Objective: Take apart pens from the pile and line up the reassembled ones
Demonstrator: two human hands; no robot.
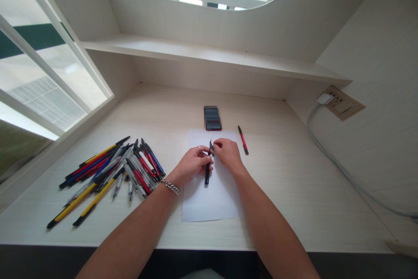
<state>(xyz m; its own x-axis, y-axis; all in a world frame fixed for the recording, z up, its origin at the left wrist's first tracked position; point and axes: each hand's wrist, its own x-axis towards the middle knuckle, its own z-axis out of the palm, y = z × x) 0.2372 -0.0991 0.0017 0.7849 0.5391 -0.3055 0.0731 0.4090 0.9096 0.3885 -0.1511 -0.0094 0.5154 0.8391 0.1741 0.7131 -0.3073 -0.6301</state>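
My left hand (195, 162) is closed around a black pen (207, 170), with its thin tip pointing away from me over the paper. A silver ring and a chain bracelet are on this hand and wrist. Close beside the pen's tip, the fingertips of my right hand (227, 152) are pinched on a small dark piece that looks like a pen cap (212, 147); fingers partly hide it. Under both hands lies a white sheet of paper (209, 205).
A heap of loose pens (114, 168) in several colours lies on the left of the desk (294, 174). A phone (212, 118) is beyond the paper. One red and black pen (243, 139) lies right of it. A charger cable (339, 163) hangs along the right wall.
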